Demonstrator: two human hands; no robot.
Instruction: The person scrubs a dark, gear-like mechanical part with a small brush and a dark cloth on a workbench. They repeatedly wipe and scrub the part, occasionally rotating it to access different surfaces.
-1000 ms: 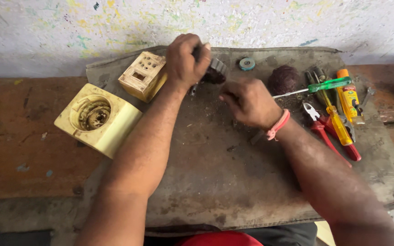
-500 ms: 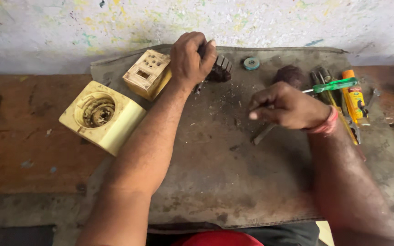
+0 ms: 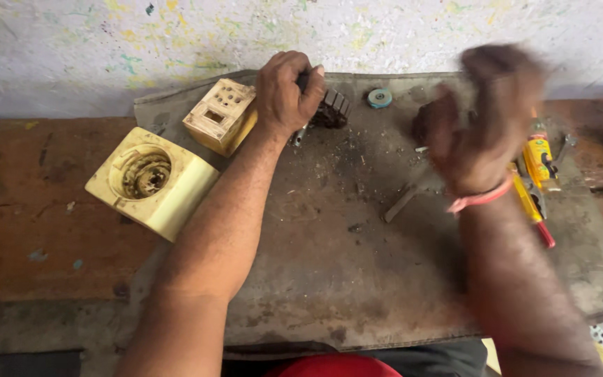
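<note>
The left hand (image 3: 284, 94) is closed in a fist around a dark ribbed metal part (image 3: 331, 110) near the far edge of the table (image 3: 50, 244), its ridged end sticking out to the right of the knuckles. The right hand (image 3: 486, 119) is raised above the table's right side and heavily blurred; its fingers look curled, but whether it holds anything cannot be told. A pink band (image 3: 479, 201) sits on that wrist.

Just left of the left hand lies a small cream housing block (image 3: 221, 115) with holes on top, and further left, toward the table's left side, a larger pale yellow housing (image 3: 151, 181) with a round opening showing coiled metal inside. A small teal ring (image 3: 379, 98) rests near the far edge, between the two hands. A grey metal rod (image 3: 405, 201) lies slanted below the right hand. Yellow-handled tools (image 3: 539, 157) are bunched at the right edge, partly hidden behind the right forearm.

A grimy grey mat (image 3: 329, 272) covers the middle of the reddish-brown table, strewn with grit. Behind stands a pale wall (image 3: 106, 49) speckled with paint flecks.
</note>
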